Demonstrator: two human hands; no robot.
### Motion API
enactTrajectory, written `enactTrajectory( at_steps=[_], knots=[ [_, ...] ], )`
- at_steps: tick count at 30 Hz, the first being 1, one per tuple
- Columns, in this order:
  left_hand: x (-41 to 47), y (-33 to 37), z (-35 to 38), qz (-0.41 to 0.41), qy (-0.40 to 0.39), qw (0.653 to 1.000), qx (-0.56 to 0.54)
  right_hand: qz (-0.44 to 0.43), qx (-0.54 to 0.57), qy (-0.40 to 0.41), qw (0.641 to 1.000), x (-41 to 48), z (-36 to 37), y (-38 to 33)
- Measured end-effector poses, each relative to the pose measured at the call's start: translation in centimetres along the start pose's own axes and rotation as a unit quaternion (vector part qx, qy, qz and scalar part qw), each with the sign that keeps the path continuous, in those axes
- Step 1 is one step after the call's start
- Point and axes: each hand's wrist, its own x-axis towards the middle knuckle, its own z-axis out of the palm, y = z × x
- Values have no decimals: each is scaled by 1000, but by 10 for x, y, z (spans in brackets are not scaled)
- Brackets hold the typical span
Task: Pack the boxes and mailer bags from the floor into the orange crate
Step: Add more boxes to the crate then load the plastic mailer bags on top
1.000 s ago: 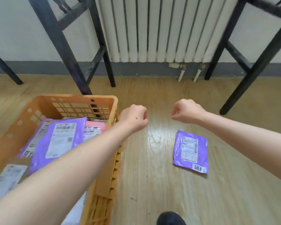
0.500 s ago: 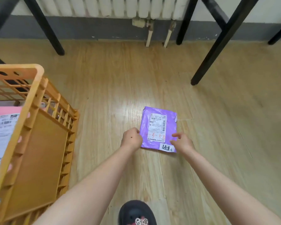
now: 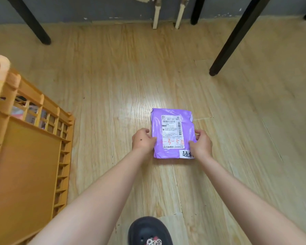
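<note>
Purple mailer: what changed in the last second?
Both hands dropped from mid-air fists to the purple mailer: the left hand now grips its left edge, the right hand its right edge. The mailer still lies label-up on the floor; the orange crate stays to its left.

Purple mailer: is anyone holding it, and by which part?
Yes. The left hand grips the mailer by its left edge, and the right hand grips it by its right edge, both at its lower half.
</note>
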Motion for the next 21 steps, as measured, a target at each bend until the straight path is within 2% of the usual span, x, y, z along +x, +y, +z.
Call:
enactTrajectory(
  at_steps=[6, 10, 15, 21],
  knots=[
    [-19, 20, -25, 43, 11, 998, 33, -29, 7, -8, 1000, -20, -21, -19],
    [-44, 40, -60, 105, 31, 992, 54, -75, 12, -3, 997, -39, -41, -44],
    [-85, 63, -121, 179, 81, 977, 84, -134, 24, 8, 991, -73, -65, -97],
    [-141, 84, -209, 246, 178, 942, 146, -231, 29, 23, 972, -127, -88, -180]
  ],
)
